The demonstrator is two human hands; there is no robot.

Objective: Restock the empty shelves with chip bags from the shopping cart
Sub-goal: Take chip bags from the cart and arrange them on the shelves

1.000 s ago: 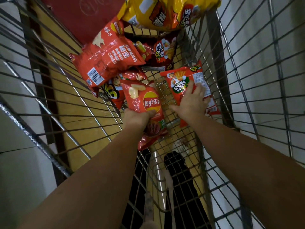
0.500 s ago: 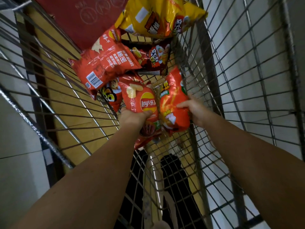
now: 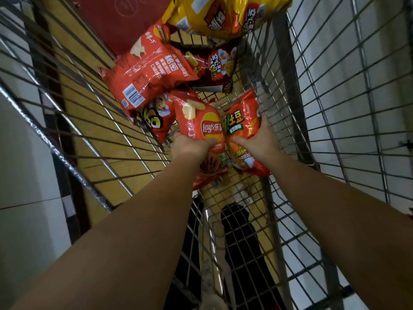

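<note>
While both of my hands are down inside the shopping cart [image 3: 317, 90], each one has a chip bag in its grasp near the middle of the frame. My left hand [image 3: 190, 146] has its thumb and fingers curled round the lower part of the red Lay's bag [image 3: 201, 126], whose yellow logo faces me. My right hand [image 3: 257, 142] grips the orange-red bag with green lettering [image 3: 242, 121], thumb across its front and fingers wrapped round its right edge, close against the cart's right wire wall. The two bags touch side by side, both tilted with their tops pointing toward the upper part of the frame.

Just left of the Lay's bag, and partly under it, lies a red bag with big yellow characters [image 3: 156, 121]. Above that, a larger orange-red bag with a barcode [image 3: 147, 74] lies slanted in the upper middle. To its right sits a dark brown bag with cartoon figures [image 3: 214, 68], and a big yellow bag [image 3: 223, 16] rests over the cart's far end at the top of the frame. At upper left a red panel [image 3: 116, 23] shows beyond the wire. Through the cart's mesh I see yellowish wood flooring [image 3: 93, 121] and pale tiles [image 3: 26, 198] at far left.
</note>
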